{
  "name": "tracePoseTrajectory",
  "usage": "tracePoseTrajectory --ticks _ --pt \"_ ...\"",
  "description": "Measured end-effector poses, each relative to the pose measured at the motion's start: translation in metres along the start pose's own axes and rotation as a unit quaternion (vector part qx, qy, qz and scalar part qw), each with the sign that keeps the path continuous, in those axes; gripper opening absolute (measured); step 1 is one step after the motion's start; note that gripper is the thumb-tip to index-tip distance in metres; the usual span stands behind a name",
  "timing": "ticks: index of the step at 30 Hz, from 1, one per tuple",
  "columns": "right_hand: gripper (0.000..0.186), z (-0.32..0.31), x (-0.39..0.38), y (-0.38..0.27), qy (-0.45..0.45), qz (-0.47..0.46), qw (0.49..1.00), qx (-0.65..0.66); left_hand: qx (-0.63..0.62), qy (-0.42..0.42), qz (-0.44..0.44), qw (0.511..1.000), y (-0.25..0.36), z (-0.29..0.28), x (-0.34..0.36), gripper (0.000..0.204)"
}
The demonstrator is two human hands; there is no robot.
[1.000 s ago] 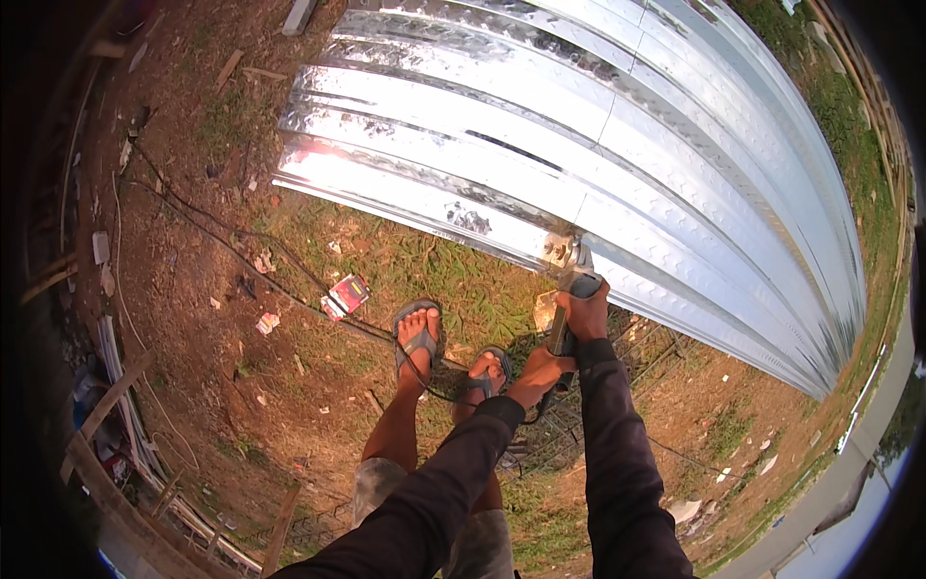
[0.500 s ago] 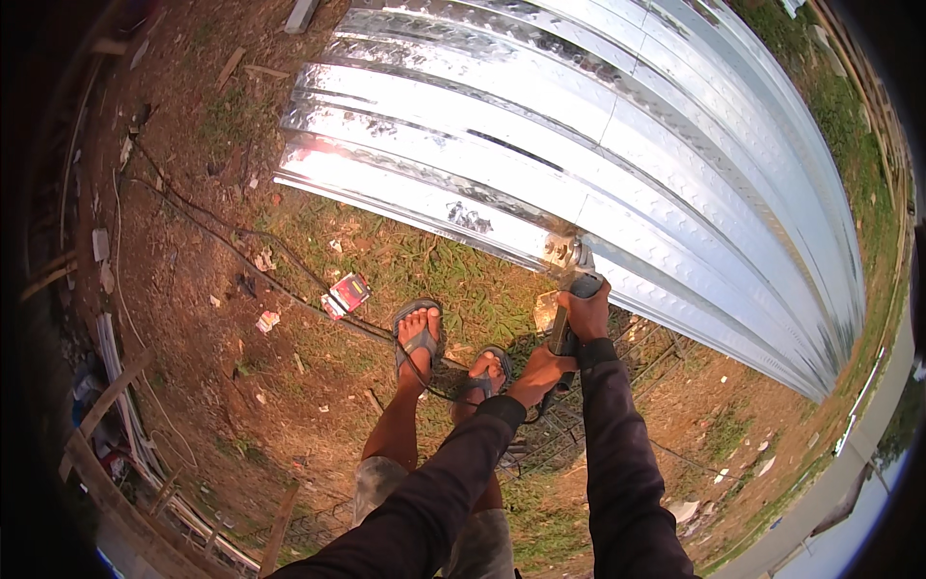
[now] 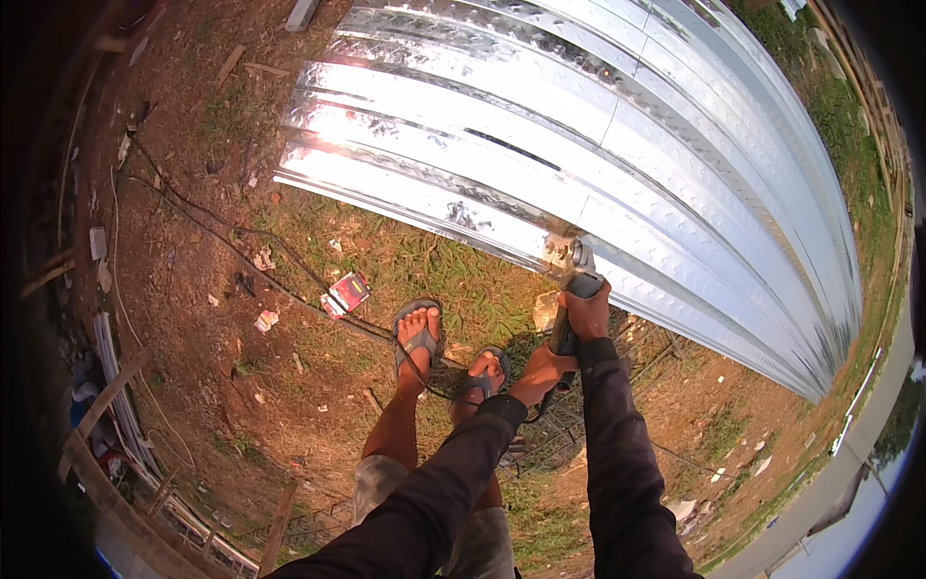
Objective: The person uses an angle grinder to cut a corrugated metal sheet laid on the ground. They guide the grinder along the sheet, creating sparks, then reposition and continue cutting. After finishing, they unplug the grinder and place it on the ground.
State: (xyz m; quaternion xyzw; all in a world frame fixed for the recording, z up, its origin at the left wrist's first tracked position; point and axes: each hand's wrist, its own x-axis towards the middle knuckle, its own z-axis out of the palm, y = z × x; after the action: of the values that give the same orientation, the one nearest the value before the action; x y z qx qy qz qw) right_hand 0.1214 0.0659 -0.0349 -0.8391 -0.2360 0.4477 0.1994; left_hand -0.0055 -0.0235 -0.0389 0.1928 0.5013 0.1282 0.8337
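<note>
An angle grinder (image 3: 567, 259) rests its head against the near edge of a shiny corrugated metal sheet (image 3: 540, 135), where a thin line crosses the ribs. My right hand (image 3: 585, 309) is closed round the grinder's body just behind the head. Lower and to the left, my left hand (image 3: 538, 374) grips the grinder's dark rear body. A black power cord (image 3: 429, 387) runs from the tool down past my sandalled feet (image 3: 419, 338) and away to the left. Part of the grinder's disc is hard to make out.
A red and white packet (image 3: 345, 295) lies on the dirt and grass beside the cord. A rebar mesh (image 3: 656, 372) shows under the sheet's near edge. Wooden boards (image 3: 106, 403) and long pale strips (image 3: 123, 391) lie at the left. A grey block (image 3: 301, 13) sits at the top.
My hands and the grinder stay almost in place on the sheet's edge. The view has shifted very slightly, and the glare on the sheet's left part has grown.
</note>
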Motion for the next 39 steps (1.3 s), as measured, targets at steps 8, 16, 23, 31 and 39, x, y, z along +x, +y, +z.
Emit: tracePoseTrajectory --ticks 8,16,23,31,39 --pt "0.094 -0.013 0.005 0.015 0.019 -0.008 1.0 -0.011 -0.047 0.018 -0.107 0.993 0.053 0.023 -0.019 0.04" --pt "0.095 -0.014 0.006 0.015 0.019 -0.005 1.0 -0.015 -0.014 0.011 -0.07 0.997 0.048 0.021 -0.017 0.036" --pt "0.097 -0.01 0.008 0.017 0.004 -0.006 1.0 0.021 -0.062 0.001 -0.061 0.996 0.046 0.02 -0.015 0.035" --pt "0.1 -0.011 0.009 0.018 -0.002 -0.004 1.0 0.007 -0.067 0.024 -0.108 0.992 0.054 0.022 -0.015 0.034" --pt "0.101 -0.014 0.008 0.012 0.005 0.017 1.0 -0.023 -0.068 0.014 -0.099 0.993 0.062 0.025 -0.019 0.024"
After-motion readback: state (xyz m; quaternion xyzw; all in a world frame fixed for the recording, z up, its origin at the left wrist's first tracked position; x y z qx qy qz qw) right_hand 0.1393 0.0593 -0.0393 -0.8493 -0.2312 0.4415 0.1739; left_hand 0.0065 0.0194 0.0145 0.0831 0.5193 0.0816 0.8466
